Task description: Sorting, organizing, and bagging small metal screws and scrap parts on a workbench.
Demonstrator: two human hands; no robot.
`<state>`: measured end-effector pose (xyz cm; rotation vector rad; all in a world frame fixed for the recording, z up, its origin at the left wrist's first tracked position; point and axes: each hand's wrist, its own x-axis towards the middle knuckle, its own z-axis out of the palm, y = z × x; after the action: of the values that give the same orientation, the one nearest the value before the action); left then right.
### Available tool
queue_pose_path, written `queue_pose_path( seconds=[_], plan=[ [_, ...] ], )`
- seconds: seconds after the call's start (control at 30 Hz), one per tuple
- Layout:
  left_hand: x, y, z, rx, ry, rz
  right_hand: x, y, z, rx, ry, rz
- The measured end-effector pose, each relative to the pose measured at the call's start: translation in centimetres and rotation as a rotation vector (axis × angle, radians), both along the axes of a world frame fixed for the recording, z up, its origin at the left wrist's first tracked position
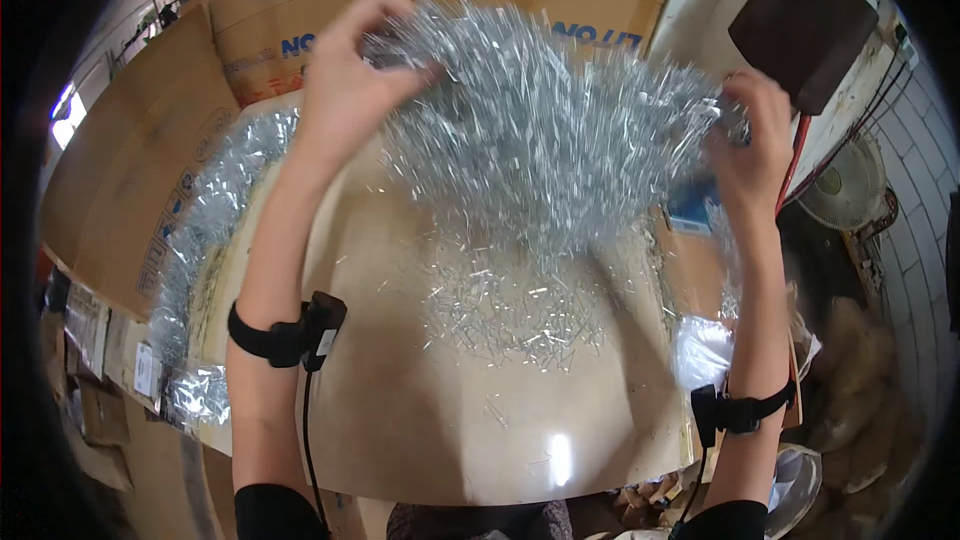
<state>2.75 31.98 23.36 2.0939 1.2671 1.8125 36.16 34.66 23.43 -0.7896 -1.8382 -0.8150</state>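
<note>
A thick silver tinsel garland (540,130) hangs in a sagging bunch above the table, blurred by motion. My left hand (355,80) grips its left end, with thumb and fingers curled round the strands. At the other end my right hand (755,140) is closed on the tinsel, the fingertips partly lost among the strands. Beneath the bunch, loose silver tinsel bits (515,315) lie scattered over the pale tabletop (400,430). Each of my forearms wears a black strap with a small box and a cable.
Cardboard sheets (150,180) wall the table's left and far sides. More silver tinsel (210,210) runs along the left edge. A clear plastic bag (703,350) lies at the right edge. Beyond stand a dark brown padded panel (800,30) on a red rod and a fan (845,180).
</note>
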Motion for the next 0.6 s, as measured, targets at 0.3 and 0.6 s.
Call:
queue_pose_path(
  seconds=[0.3,0.6],
  plan=[
    [-1.6,0.8,-8.5,-0.161,0.291,-0.073,1.0,0.4,-7.8,-0.605,-0.376,-0.024],
    [-3.8,3.3,5.5,0.128,-0.019,0.080,1.1,2.6,6.0,0.136,-0.065,0.061]
  ],
)
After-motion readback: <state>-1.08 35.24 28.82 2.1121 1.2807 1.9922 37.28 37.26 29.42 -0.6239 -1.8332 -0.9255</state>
